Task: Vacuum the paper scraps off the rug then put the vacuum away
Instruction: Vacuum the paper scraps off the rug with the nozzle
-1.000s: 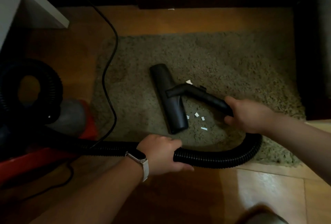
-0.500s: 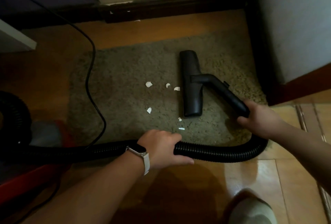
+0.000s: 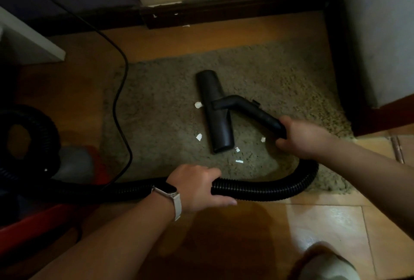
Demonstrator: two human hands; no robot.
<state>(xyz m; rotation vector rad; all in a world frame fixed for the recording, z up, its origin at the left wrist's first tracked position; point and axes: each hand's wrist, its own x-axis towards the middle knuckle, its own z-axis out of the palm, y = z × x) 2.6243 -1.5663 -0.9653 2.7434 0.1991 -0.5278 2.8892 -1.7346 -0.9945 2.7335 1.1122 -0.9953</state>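
The left hand (image 3: pixel 197 186), forearm entering from 7 o'clock, curls round the black ribbed plastic hose (image 3: pixel 268 190), knuckles up. The right hand (image 3: pixel 302 139), arm from 4 o'clock, grips the black rigid plastic wand (image 3: pixel 266 119).

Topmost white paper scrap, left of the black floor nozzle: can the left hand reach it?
Likely yes, once freed: the left hand grips the black ribbed hose; open shaggy rug leads to the scrap.

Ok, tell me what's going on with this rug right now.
A person is vacuuming the rug. The right hand grips the black wand behind the floor head, which lies flat on the rug. The left hand holds the ribbed hose further back along its length. Several white paper scraps lie around the head, not yet picked up.
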